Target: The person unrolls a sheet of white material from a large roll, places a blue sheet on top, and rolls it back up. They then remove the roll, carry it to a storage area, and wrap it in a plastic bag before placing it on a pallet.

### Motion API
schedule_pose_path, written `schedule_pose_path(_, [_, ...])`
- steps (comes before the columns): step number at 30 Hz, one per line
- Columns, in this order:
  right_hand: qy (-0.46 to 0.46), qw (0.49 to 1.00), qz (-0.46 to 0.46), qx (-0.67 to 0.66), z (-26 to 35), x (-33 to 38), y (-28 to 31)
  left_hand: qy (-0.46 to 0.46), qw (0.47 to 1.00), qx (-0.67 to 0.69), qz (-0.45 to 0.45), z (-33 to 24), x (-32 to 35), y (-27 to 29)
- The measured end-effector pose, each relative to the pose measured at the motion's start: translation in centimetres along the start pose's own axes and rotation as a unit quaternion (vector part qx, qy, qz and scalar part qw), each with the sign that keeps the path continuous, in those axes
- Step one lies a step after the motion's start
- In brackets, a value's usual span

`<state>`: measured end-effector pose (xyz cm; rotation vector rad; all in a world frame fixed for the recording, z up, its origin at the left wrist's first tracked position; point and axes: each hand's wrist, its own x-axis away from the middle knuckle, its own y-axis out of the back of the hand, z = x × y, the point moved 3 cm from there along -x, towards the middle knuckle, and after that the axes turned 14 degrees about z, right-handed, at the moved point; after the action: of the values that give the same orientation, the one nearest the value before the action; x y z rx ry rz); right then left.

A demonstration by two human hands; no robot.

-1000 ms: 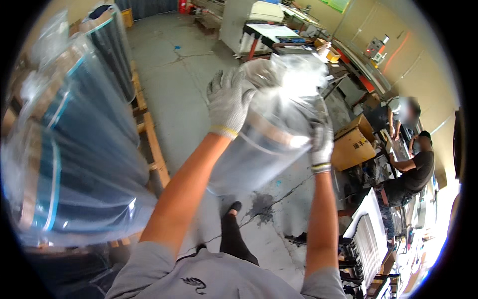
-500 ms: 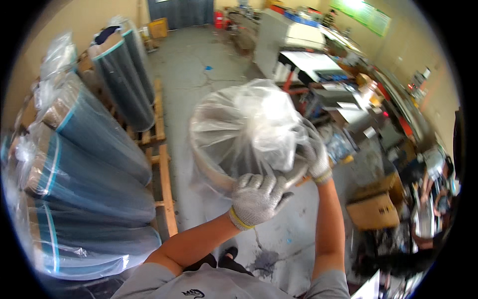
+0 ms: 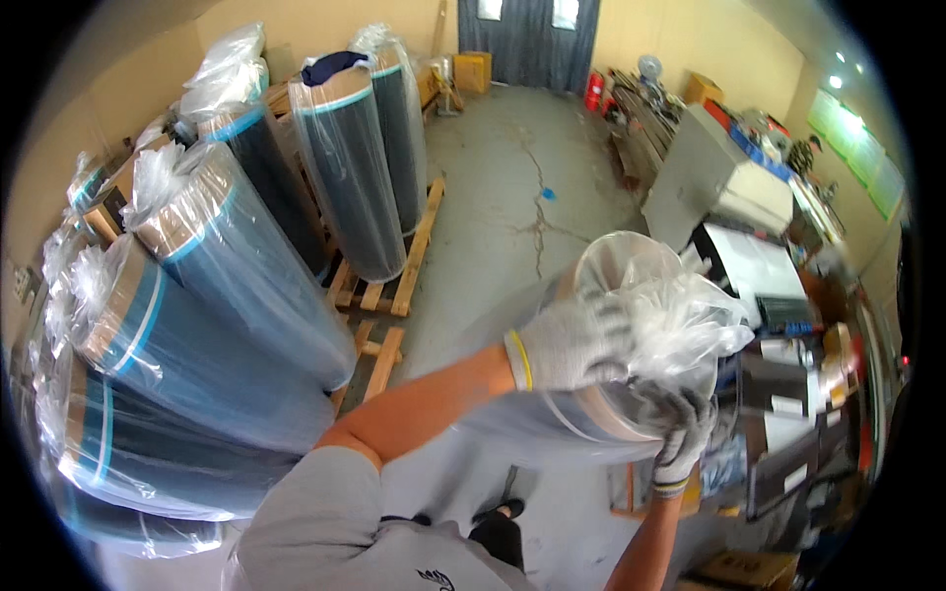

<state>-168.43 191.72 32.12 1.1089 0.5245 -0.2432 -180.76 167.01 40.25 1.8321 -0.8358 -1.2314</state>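
In front of me stands a large roll wrapped in clear plastic, tilted, with its plastic bunched at the top end. Brown board and a pale band show through the wrap near that end. My left hand, in a grey knit glove with a yellow cuff, is closed on the near left side of the roll's top. Motion smears its fingertips. Gloved likewise, my right hand curls over the right rim of the same end. The roll's lower part is blurred, and its foot is partly hidden by my left arm.
Several plastic-wrapped dark rolls with blue bands stand at the left on wooden pallets. A cluttered workbench and a grey cabinet line the right. A cardboard box lies at lower right. Beyond, a person is beside the bench.
The roll has tipped over to the right, and more of its side shows. My left hand has shifted up along its top; my right hand stays at the rim. My view has swung left.
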Motion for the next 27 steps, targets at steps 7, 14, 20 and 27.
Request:
schedule_pose_path(7, [0.031, 0.997, -0.046, -0.045, -15.1, -20.4, -7.8, 0.250, 0.954, -0.156, -0.047, 22.3, -8.4, 0.1])
schedule_pose_path(14, [0.243, 0.961, 0.104, -0.079, -11.8, -37.3, -15.5, 0.273, 0.948, -0.135, -0.091, 29.7, -14.4, -5.1])
schedule_pose_path(20, [0.077, 0.955, 0.064, -0.278, -28.8, -57.4, -26.4, 0.273, 0.935, -0.146, -0.173, 41.6, -22.0, -4.9])
schedule_pose_path(27, [0.028, 0.990, -0.122, -0.071, -41.3, -68.0, -31.8, 0.150, 0.957, -0.138, -0.208, 64.2, -31.0, -2.2])
